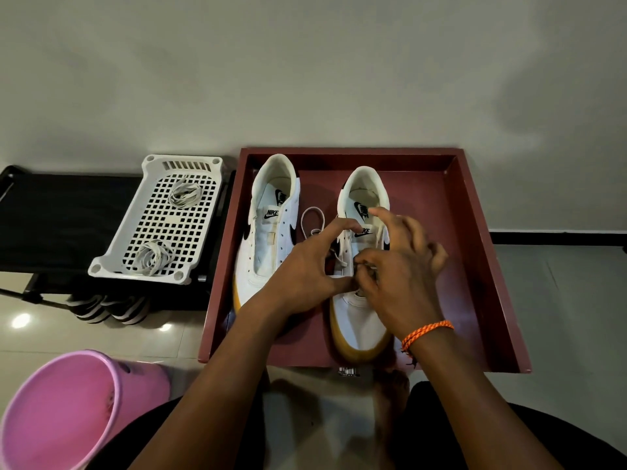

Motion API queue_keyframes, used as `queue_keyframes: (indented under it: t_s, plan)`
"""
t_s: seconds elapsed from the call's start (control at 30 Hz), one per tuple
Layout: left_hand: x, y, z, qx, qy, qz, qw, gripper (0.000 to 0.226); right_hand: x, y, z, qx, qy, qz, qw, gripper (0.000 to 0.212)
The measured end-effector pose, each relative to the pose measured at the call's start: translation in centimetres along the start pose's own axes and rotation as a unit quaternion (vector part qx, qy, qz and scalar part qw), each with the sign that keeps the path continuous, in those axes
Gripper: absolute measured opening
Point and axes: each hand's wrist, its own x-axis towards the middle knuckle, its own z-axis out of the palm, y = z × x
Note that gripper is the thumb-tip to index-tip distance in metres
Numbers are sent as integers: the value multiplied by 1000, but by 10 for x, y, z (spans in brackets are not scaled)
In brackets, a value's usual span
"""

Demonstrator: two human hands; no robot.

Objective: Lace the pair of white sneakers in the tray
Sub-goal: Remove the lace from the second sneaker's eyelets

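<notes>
Tray: dark red rectangular wooden tray [475,252] on the pale tiled floor, at 12 o'clock from the person; its near rim lies just ahead of the knees.
Left sneaker: white low-top sneaker with black logo and yellow-brown sole [271,228], in the tray's 9 o'clock half, heel toward 12 o'clock, toe toward 6 o'clock; eyelets show no lace.
Right sneaker: matching white sneaker [361,320], in the tray's centre, beside the first and not touching it; both hands are over its eyelet area.
Lace: white flat shoelace [312,220], one loop lying on the tray floor between the two sneakers, running to the right sneaker's eyelets under the hands.
Left hand: left hand [305,269], fingers curled, thumb and fingertip meeting at the lace near the lower eyelets; the exact pinch is partly hidden.
Right hand: right hand [403,276], blurred, forefinger raised toward 12 o'clock, thumb and curled fingers grasping the lace at the eyelets; orange braided wristband [428,330] on the wrist.
Basket: white perforated plastic basket [112,256] at 10 o'clock on a black stand, holding two coiled white laces [185,195].
Bucket: pink plastic bucket [68,408] at 7 o'clock, on the floor.
</notes>
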Motion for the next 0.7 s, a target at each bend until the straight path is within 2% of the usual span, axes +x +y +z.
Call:
queue_keyframes:
  t_s: [0.2,0.4,0.53,0.7]
  plan:
    - [1,-2,-2,11,-9,-14,1000,80,9,8,-19,23,55,62,996,6]
    - [0,-5,0,-5,1,-6,1000,76,0,-2,0,20,-16,0,1000,10]
    - [0,-3,0,3,3,0,1000,76,-2,-5,5,23,-11,4,1000,13]
    - [0,-2,-1,21,2,-2,1000,77,5,-1,-8,51,60,57,995,17]
